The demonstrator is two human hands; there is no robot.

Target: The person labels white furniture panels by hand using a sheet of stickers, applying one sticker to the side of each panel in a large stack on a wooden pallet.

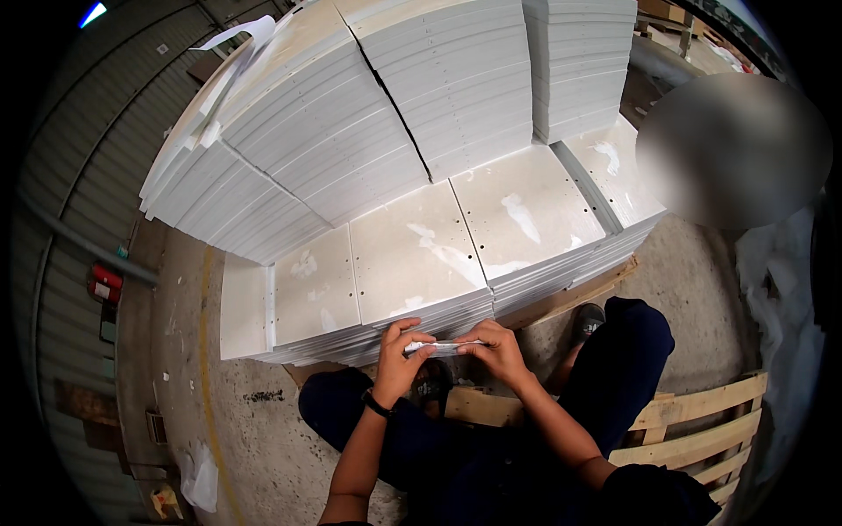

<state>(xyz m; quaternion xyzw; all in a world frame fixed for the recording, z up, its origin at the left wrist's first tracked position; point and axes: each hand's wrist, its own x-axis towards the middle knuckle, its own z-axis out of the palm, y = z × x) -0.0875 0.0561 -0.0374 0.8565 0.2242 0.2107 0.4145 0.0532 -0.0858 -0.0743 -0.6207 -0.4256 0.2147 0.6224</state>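
Note:
Both my hands hold a thin, whitish-silver strip (445,348) level in front of the stacked boards. My left hand (402,358), with a dark band on its wrist, is closed on the left end with thumb and fingers. A pinch of my right hand (496,352) grips the right end. What exactly the strip is I cannot make out. Just beyond it lies the near low stack of pale panels (412,263), with small holes along the panel edges and white smears or scraps on top.
Taller stacks of white panels (456,83) rise behind the low one. Slatted wooden pallets (693,447) are at the lower right, beside my legs. Translucent plastic sheeting (776,298) hangs or lies at the right. A red extinguisher-like object (106,282) is by the left wall.

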